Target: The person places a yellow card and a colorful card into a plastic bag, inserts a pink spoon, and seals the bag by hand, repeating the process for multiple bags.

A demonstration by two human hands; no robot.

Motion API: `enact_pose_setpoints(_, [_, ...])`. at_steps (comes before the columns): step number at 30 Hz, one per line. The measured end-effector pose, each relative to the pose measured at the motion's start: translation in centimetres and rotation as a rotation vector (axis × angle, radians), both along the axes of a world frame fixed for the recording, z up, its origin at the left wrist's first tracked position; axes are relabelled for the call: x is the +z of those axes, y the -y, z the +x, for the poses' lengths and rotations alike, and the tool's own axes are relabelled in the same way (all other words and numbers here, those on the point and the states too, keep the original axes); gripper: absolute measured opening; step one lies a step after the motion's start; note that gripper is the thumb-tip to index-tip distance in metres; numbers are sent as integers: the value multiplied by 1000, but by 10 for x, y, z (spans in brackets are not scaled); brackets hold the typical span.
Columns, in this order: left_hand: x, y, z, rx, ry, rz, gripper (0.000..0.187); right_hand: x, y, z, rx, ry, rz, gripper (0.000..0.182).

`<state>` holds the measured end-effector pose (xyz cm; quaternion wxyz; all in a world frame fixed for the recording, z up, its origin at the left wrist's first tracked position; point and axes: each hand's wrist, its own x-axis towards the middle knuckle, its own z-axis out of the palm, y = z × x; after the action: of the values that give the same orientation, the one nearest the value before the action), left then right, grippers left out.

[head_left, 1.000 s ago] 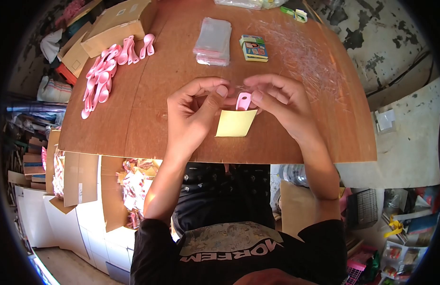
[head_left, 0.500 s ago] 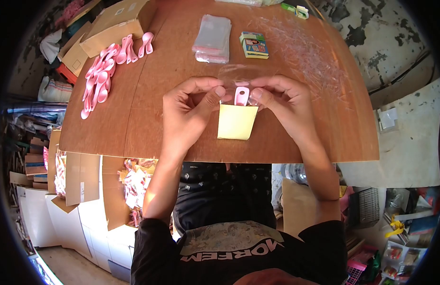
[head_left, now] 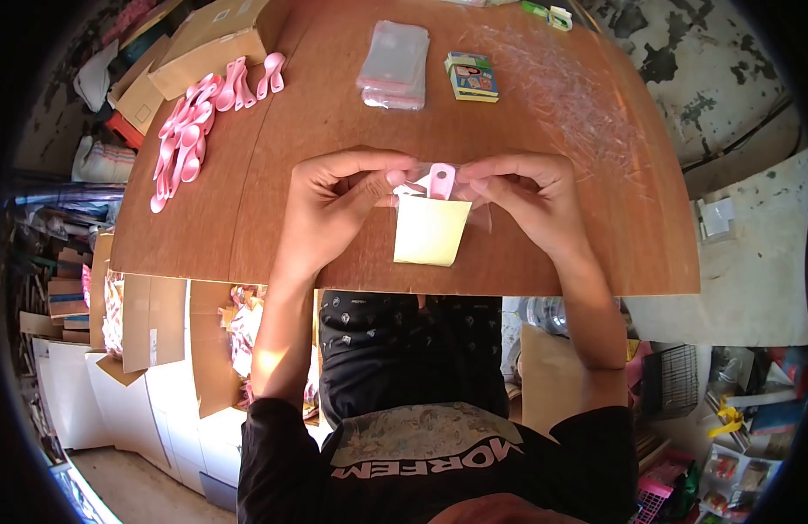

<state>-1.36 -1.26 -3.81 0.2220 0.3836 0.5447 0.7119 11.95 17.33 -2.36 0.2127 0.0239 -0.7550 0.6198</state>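
Holding a jumble of pink and white pieces, an open carton (head_left: 153, 325) stood at far left, lower than your table (head_left: 334, 262). A second carton (head_left: 213, 371) to its right held similar pieces, partly hidden behind your left forearm. Up on the table, at its far left corner, sat a cardboard box (head_left: 213, 51); you could not see into it. Pink spoons (head_left: 190, 140) lay loose in a heap just beside it.

Your left hand (head_left: 338, 210) pinched one side of a clear bag (head_left: 481, 218) between thumb and index finger, above the table's near edge. Beyond it lay a stack of clear bags (head_left: 395, 65). Between your hands, a pink handle (head_left: 441, 182) stuck up behind a pale yellow card (head_left: 432, 231); the bag's film showed around the handle and at the card's right. Farther back lay a stack of printed cards (head_left: 474, 77). Your right hand (head_left: 530, 205) pinched the bag's other side, thumb against index finger. Crinkled clear strips (head_left: 561, 100) lay scattered beyond it. Down at right stood a dark wire basket (head_left: 670, 382), its contents unclear.
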Motion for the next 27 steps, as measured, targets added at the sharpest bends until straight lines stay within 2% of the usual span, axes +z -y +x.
enact_pose_setpoints(13, [-3,5,-7,-53,-45,8,15,-8,-3,-2,33,-174,151,19])
enact_pose_setpoints(15, [-1,4,-4,-6,-119,8,13,-6,-2,-1,52,-183,117,16])
enact_pose_setpoints(22, [-3,2,-3,45,-64,-52,13,-7,9,-5,5,-196,163,20])
enact_pose_setpoints(24, [-5,2,-5,32,-112,-38,27,-8,9,-5,-29,-176,181,20])
enact_pose_setpoints(27, [1,0,5,-8,-45,15,36,-11,7,-6,0,-205,178,25])
